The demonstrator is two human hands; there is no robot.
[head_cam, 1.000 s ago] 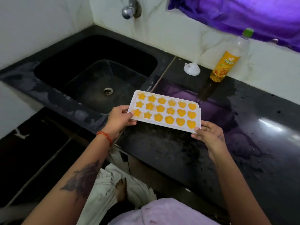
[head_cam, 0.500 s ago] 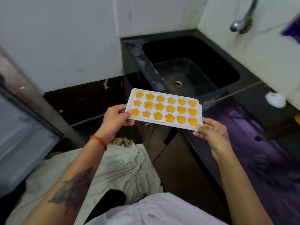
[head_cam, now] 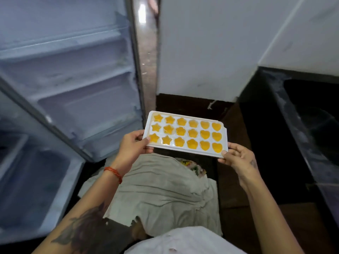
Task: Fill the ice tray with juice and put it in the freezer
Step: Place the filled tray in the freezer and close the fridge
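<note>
**Juice tray held at both ends, right by the open fridge door**

Starting at the grip: the left hand has the near-left corner of the white plastic ice tray with star, flower and heart shaped cells. Its thumb lies on top of the rim right beside the nearest star cell, and the fingers are curled underneath. The right hand pinches the near-right corner, thumb tip on the rim and fingers tucked below. So both hands are closed on the tray, one at each short end.

The tray is carried in the air, not resting on anything. Its long axis runs left to right between the two hands, open side up, pretty much level, with maybe a slight dip toward the right. All the cells hold orange juice: stars on the left, flowers in the middle, hearts on the right. Most of the tray sits just beyond the fingers, on the far side of both hands.

Going outward, there's a red thread band on the left wrist and a dark tattoo on that forearm. Below the tray is a rumpled grey-white cloth on the dark floor. To the left stands the open pale blue fridge door with empty shelves, its near edge just left of the tray. On the far right is the black stone counter with its sink, under a white wall.
</note>
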